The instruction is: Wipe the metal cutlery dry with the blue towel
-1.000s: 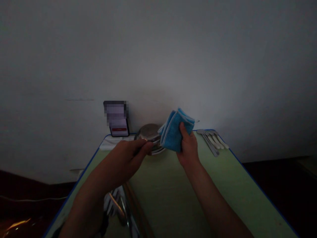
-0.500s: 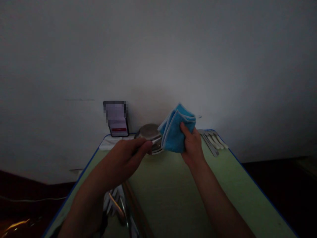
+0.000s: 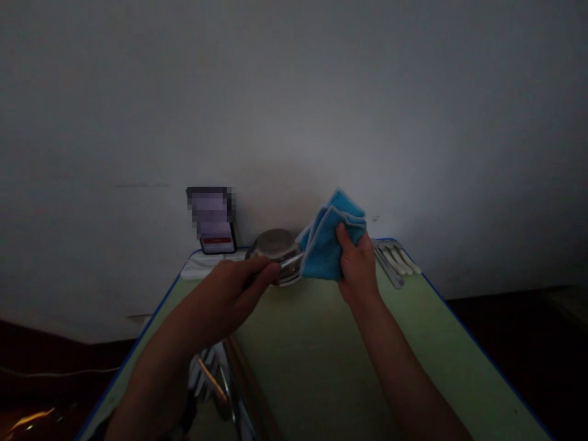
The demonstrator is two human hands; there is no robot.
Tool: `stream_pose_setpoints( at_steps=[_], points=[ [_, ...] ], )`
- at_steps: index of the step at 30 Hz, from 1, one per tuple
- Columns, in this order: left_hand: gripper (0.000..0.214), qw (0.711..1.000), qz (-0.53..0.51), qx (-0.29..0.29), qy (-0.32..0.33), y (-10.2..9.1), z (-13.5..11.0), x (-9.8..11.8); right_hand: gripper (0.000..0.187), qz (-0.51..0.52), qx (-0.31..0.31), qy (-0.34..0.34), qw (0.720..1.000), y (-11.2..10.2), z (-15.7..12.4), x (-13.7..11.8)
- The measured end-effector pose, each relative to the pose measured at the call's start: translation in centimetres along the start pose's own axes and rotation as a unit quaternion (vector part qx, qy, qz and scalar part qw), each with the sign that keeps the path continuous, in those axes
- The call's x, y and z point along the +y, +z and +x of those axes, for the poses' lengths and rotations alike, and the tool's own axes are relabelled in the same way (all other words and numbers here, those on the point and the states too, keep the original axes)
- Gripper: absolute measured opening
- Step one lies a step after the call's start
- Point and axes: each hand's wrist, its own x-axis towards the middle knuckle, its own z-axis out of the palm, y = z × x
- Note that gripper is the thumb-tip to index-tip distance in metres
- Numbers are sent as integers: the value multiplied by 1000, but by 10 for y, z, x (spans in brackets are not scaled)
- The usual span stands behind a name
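My left hand (image 3: 241, 291) is closed on a slim metal utensil (image 3: 291, 262), fingers and thumb pinching one end. The utensil's far end goes into a folded blue cloth (image 3: 321, 254) with pale edging, so its kind cannot be made out. The cloth is in my right hand (image 3: 357, 263), thumb on the near face and fingers behind. Both hands are raised over the green table (image 3: 326, 355). Behind the utensil, a round metal vessel (image 3: 275, 242) stands against the wall, partly covered by my left hand.
Several pieces of cutlery with pale handles (image 3: 404, 260) lie at the back right. A phone (image 3: 217, 242) leans on the wall at the back left, by a flat white item (image 3: 197, 267). Metal utensils (image 3: 211, 380) and brown sticks (image 3: 252, 392) lie under my left forearm.
The cloth has shifted slightly right and away from my left hand, and a little more of the utensil shows. The camera view has moved slightly. Both grips are the same.
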Motion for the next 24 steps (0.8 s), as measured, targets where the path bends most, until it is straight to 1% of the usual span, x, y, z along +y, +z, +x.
stream_pose_setpoints(
  at_steps=[5, 9, 11, 13, 15, 17, 20, 24],
  points=[
    [37, 1000, -4, 4, 4, -1, -1, 4, 26, -47, 43, -47, 997, -3, 2, -1],
    [36, 1000, -3, -4, 24, -1, 0, 5, 27, -62, 59, -66, 994, -4, 2, -3],
    [35, 999, -6, -17, 40, -3, -2, 3, 27, -52, 69, -66, 994, -5, 4, -5],
    [33, 998, -13, -45, 48, -5, -6, -1, 27, -29, 82, -59, 994, -7, 7, -7],
    [32, 995, -24, -80, 47, -7, -11, -7, 28, -11, 99, -56, 993, -10, 11, -8],
    [30, 993, -33, -102, 39, -9, -16, -11, 29, -5, 108, -65, 992, -12, 14, -10],
    [29, 993, -35, -109, 30, -9, -20, -12, 31, -3, 116, -72, 991, -14, 16, -12],
    [28, 992, -23, -123, 33, -6, -19, -9, 30, 18, 118, -34, 992, -10, 13, -13]
  ],
)
